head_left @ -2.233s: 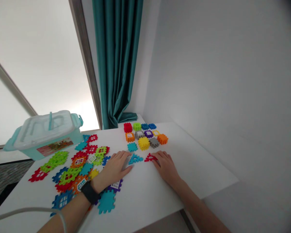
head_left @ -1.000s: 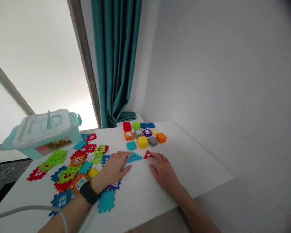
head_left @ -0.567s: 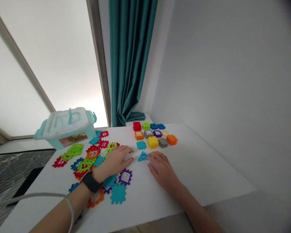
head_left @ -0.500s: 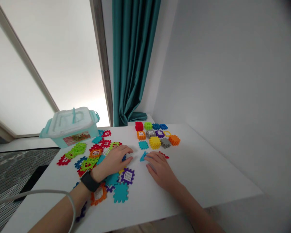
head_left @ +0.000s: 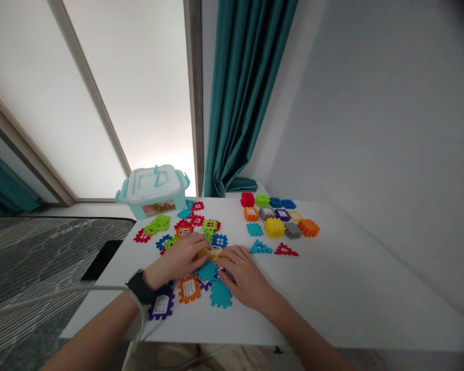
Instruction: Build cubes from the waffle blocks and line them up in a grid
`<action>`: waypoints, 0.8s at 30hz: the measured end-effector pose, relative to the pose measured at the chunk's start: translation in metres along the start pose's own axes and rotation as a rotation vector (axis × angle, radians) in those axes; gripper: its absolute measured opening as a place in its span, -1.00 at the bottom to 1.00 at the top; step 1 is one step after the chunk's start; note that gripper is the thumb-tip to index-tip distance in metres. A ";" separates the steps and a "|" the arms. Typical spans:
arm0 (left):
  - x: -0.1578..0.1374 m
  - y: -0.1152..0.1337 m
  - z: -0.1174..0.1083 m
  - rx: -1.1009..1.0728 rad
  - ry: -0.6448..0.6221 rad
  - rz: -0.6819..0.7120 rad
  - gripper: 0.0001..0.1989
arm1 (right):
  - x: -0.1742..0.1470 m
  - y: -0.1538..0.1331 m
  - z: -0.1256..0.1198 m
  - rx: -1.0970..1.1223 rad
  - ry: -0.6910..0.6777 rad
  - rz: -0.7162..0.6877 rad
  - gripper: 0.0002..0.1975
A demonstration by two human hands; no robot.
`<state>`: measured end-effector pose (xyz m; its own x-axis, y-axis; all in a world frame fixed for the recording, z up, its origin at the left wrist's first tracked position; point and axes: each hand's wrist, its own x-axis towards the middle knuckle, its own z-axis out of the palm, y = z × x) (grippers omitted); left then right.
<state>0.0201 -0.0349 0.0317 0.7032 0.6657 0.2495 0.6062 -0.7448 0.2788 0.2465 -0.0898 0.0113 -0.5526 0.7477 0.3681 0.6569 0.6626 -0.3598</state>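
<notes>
Loose toothed building tiles lie in a pile on the white table, with both hands over it. My left hand (head_left: 187, 255) has its fingers bent over the pile beside a yellow tile; thumb and fingers are apart. A black watch is on that wrist. My right hand (head_left: 243, 270) reaches in from the right, fingertips at a yellow window tile (head_left: 216, 251) and thumb apart, partly covering a purple tile. Nearest me are a turquoise square tile (head_left: 220, 294), an orange window tile (head_left: 189, 288) and a purple window tile (head_left: 161, 305).
Sorted stacks stand at the back right, among them yellow tiles (head_left: 274, 228) and orange tiles (head_left: 309, 228). A blue triangle (head_left: 260, 247) and a red triangle (head_left: 286, 250) lie before them. A lidded turquoise box (head_left: 154, 190) stands back left. A pale cable (head_left: 62, 292) crosses my left forearm.
My right hand has left the blue triangle and moved left to the pile, near my left hand. The triangle now lies uncovered beside the red one. The camera view has shifted left.
</notes>
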 end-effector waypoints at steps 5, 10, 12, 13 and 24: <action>-0.029 -0.002 -0.006 0.028 0.005 0.005 -0.83 | 0.008 -0.009 0.013 -0.004 -0.022 -0.025 -0.79; -0.056 -0.001 -0.008 0.024 0.036 -0.045 -0.79 | 0.013 -0.019 0.021 -0.028 -0.011 -0.032 -0.76; -0.066 -0.002 -0.011 0.014 0.040 -0.059 -0.76 | 0.016 -0.023 0.024 -0.036 -0.007 -0.050 -0.74; -0.070 -0.003 -0.014 0.009 0.035 -0.064 -0.75 | 0.017 -0.025 0.025 -0.038 -0.009 -0.060 -0.73; -0.108 -0.025 -0.047 -0.018 -0.106 -0.115 -0.82 | 0.041 -0.046 0.039 -0.031 -0.091 -0.213 -0.82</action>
<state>-0.0886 -0.0857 0.0416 0.6654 0.7375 0.1157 0.6791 -0.6624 0.3165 0.1732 -0.0879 0.0097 -0.7235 0.5931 0.3532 0.5351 0.8051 -0.2558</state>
